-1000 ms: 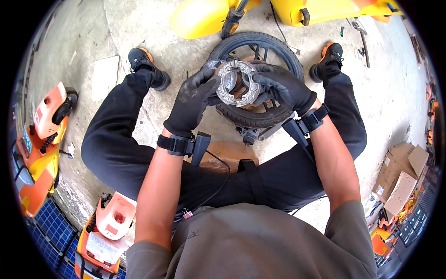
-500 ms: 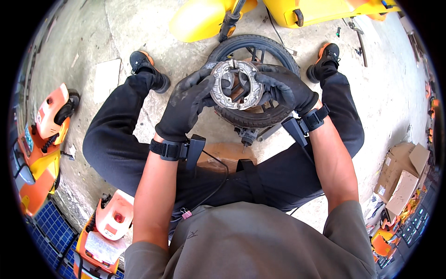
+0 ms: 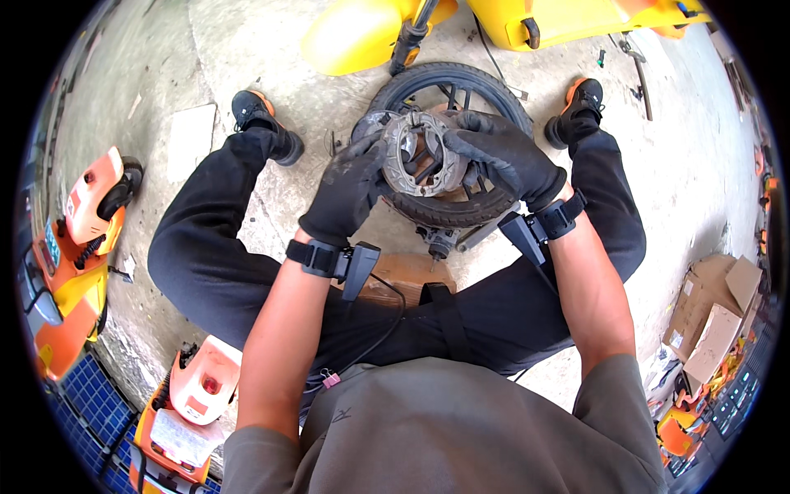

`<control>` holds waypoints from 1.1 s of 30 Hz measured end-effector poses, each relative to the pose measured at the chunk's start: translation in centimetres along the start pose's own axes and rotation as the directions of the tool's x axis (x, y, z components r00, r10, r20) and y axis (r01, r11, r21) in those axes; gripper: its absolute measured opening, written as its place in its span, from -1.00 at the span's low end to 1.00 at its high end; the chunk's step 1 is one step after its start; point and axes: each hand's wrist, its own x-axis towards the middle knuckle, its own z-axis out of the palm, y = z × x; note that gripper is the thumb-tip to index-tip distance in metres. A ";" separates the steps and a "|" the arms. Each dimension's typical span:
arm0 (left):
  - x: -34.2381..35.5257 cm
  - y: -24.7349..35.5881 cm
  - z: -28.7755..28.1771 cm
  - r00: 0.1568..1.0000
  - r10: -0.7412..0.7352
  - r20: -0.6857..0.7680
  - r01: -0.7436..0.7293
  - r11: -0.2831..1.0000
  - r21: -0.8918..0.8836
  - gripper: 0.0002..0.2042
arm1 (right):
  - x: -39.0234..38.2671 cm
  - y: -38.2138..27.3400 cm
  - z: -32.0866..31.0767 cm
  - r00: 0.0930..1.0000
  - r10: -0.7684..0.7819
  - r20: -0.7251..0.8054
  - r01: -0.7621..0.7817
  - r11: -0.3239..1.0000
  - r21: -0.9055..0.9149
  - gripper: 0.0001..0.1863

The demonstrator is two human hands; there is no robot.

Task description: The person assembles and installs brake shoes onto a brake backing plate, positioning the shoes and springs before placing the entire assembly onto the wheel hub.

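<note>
A pair of grey metal brake shoes (image 3: 397,166), forming a ring, is held up between my two black-gloved hands. My left hand (image 3: 344,191) grips the left side, its thumb and fingers bent around the rim. On the opposite side, my right hand (image 3: 512,158) has its fingers closed on the other shoe. Beneath them lies a spoked wheel with a black tyre (image 3: 451,212), its hub mostly hidden by the shoes and hands. A shiny greyish piece (image 3: 375,122) shows beside my left fingertips; its kind is unclear.
Yellow vehicle bodywork (image 3: 350,37) and a fork leg (image 3: 408,45) stand beyond the wheel. A cardboard piece (image 3: 411,267) lies between my legs. An open carton (image 3: 699,309) sits at right, a hammer-like tool (image 3: 642,86) at far right. Orange and white vehicle parts (image 3: 95,198) are at left.
The brake shoes have shifted slightly right and tilted, their face now darker. My left hand and forearm have moved right with them. My right hand has shifted little.
</note>
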 end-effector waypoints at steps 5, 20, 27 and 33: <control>1.0 1.4 2.2 0.871 -0.394 0.292 0.401 0.230 -0.887 -0.57 | 0.1 -0.1 0.6 0.999 -0.032 -0.008 0.031 0.986 -0.164 -0.73; 0.8 3.1 3.1 0.755 -0.598 0.269 0.474 0.214 -0.854 -0.65 | 0.5 1.8 1.7 0.971 -0.233 -0.044 0.208 0.925 -0.318 -0.72; 3.0 8.0 0.9 0.921 -0.389 0.029 0.327 0.732 -0.598 -0.63 | 0.3 2.4 2.5 0.968 -0.225 -0.110 0.142 0.855 -0.500 -0.75; 3.0 8.3 0.7 0.975 -0.193 -0.114 0.128 0.898 -0.421 -0.57 | 1.1 3.6 1.6 0.963 -0.213 -0.168 0.151 0.935 -0.321 -0.75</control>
